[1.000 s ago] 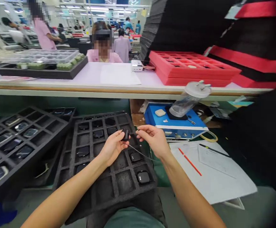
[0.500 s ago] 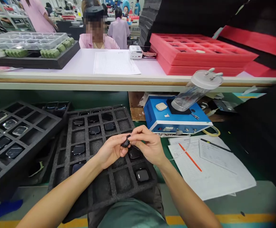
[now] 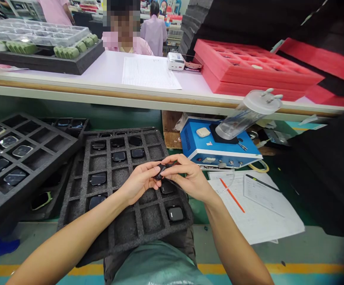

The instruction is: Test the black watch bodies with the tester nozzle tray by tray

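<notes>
Between my two hands is a small black watch case (image 3: 160, 171), held above a dark foam tray (image 3: 124, 227). My left hand (image 3: 140, 182) pinches it from the left with thumb and fingers. From the other side, the thumb and fingertips of my right hand (image 3: 186, 176) close on its edge. Fingers cover much of the case. Several black watch cases lie in the tray's compartments, among them one (image 3: 175, 213) at the near right corner and another (image 3: 97, 179) on the left side.
Another foam tray (image 3: 46, 152) with watch cases is tilted at the left. A blue machine (image 3: 222, 148) with a clear cylinder (image 3: 243, 114) stands at the back right. Papers (image 3: 263, 213) with a red stick (image 3: 232, 195) lie right. Red foam trays (image 3: 249, 75) sit on the shelf; a person (image 3: 135, 45) faces me beyond it.
The watch case has been turned between my fingers, so more of its flat face shows. The view has shifted slightly; both hands stay above the tray.
</notes>
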The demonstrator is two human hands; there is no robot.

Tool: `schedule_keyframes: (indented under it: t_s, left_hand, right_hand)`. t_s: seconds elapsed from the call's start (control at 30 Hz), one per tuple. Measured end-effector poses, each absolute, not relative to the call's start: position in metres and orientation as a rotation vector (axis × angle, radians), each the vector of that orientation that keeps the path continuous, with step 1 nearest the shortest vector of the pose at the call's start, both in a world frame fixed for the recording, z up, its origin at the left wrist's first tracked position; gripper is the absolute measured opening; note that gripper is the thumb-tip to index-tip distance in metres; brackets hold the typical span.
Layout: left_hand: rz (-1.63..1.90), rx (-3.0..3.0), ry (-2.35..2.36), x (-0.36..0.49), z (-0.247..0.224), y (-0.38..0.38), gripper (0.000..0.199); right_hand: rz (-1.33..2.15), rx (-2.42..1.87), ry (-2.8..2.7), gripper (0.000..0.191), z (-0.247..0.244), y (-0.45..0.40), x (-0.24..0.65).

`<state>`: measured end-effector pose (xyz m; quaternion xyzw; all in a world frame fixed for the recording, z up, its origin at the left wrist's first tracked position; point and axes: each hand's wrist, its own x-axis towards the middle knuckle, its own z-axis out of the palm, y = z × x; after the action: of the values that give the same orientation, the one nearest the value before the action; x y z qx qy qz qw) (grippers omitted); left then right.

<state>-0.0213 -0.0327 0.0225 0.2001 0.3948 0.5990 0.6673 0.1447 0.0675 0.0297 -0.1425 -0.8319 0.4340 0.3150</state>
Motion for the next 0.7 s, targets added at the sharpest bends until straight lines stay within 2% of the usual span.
schedule_keyframes:
  t_s: [0.13,0.27,0.57,0.7]
  left_hand:
    - [1.351,0.423,0.896,-0.022,0.020,-0.033,0.029]
    - [1.356,0.421,0.854,-0.023,0.020,-0.033,0.031]
    - [1.368,0.462,0.919,-0.020,0.024,-0.033,0.039]
    - [1.361,0.510,0.968,-0.020,0.025,-0.034,0.042]
  right_hand:
    - [1.086,-0.392,-2.225,0.023,0.028,0.066,0.147]
    - [1.248,-0.445,-2.117,0.034,0.024,0.064,0.149]
    - [1.440,-0.673,-1.846,0.011,0.017,0.057,0.145]
    - [1.532,-0.684,-1.891,0.019,0.021,0.057,0.145]
